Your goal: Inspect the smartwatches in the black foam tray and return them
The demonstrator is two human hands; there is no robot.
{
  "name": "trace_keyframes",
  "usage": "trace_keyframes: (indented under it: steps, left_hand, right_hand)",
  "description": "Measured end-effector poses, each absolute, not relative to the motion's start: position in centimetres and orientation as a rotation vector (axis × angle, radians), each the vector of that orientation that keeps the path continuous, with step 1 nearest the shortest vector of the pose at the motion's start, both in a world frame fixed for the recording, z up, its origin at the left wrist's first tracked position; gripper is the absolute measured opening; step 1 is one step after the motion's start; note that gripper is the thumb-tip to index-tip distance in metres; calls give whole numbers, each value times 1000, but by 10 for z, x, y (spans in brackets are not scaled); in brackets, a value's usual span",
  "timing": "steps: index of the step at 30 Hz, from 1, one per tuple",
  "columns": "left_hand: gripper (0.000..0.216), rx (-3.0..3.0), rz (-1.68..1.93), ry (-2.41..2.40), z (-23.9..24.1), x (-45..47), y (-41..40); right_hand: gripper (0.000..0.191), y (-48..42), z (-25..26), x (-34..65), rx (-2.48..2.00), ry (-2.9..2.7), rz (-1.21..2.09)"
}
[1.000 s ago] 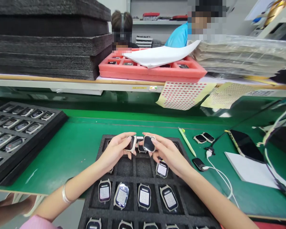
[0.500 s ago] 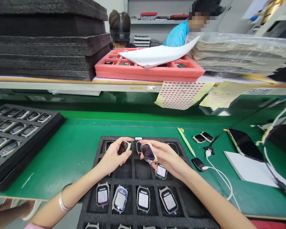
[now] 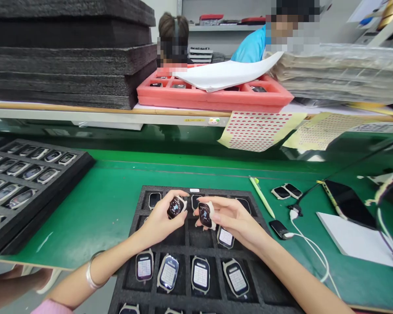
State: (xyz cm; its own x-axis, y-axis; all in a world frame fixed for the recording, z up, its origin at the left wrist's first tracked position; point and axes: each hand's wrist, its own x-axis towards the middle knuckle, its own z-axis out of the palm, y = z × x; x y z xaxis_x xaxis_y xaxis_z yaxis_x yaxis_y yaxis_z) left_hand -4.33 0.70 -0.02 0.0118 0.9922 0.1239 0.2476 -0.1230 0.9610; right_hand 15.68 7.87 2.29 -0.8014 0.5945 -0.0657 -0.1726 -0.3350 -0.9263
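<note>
Tray of black foam (image 3: pixel 196 239) is set on green bench (image 3: pixel 111 200), w/ slotted watches (image 3: pixel 200 274) in near rows. Left grip (image 3: pixel 159 220) is closed round lit watch (image 3: pixel 176 206); right grip (image 3: pixel 237 218) is closed round second watch (image 3: pixel 205 215). Both are held just above far rows, approx. side by side, not touching.

Two hands (image 3: pixel 160 221) (image 3: pixel 238 218), two held watches (image 3: pixel 176 206) (image 3: pixel 205 214).

Pink foam tray (image 3: pixel 212 100), blk foam stack (image 3: pixel 68 61) beside it, green pen (image 3: pixel 262 197), phone (image 3: pixel 347 205) nr white pad (image 3: pixel 356 242)
</note>
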Motion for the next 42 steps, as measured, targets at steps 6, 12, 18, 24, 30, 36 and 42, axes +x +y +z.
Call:
trace_keyframes:
  steps: [6, 12, 18, 24, 30, 36, 42]
  left_hand:
    - [33, 1505, 1132, 1334, 2, -43, 6]
    - [32, 1508, 1137, 1338, 5, -43, 5]
    - [31, 1495, 1173, 1350, 5, -44, 4]
    - [29, 1516, 1144, 1367, 6, -45, 5]
    - [32, 1502, 1177, 1350, 5, -46, 5]
    - [31, 1521, 1161, 1391, 5, -47, 5]
    - [30, 1526, 1160, 1389, 6, -47, 5]
  right_hand:
    - [36, 79, 24, 158, -568, -1431, 2166]
    - [39, 78, 24, 158, -611, -1429, 2163]
    - [41, 76, 26, 159, -677, -1471, 2113]
    - [38, 76, 26, 158, -658, -1467, 2116]
    - [39, 74, 29, 157, -662, -1437, 2099]
    - [42, 74, 30, 156, -714, -1443, 2096]
    - [41, 74, 29, 157, -711, -1456, 2096]
